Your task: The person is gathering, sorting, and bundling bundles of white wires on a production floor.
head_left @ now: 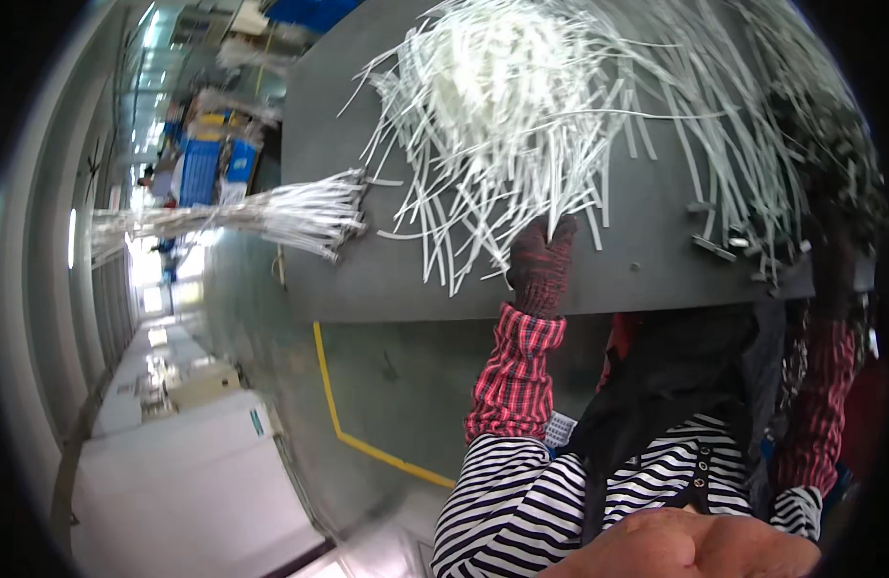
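A large heap of thin white strips (497,96) lies on the dark grey table (367,289). My left hand (543,258), in a dark red-and-black glove, is at the heap's near edge. Its fingers are closed around the end of a white strip. Far to the right, my right hand (834,246) is in deep shadow beside a cluster of black pieces (830,144). Its fingers are too dark to make out. Between the hands, longer pale strips (704,135) run toward me, some ending in small dark end pieces (714,248).
A tied bundle of white strips (290,214) sticks out past the table's left edge. Blue bins (201,171) stand beyond it on the left. A yellow line (326,385) marks the floor, and a white cabinet (184,482) is at lower left.
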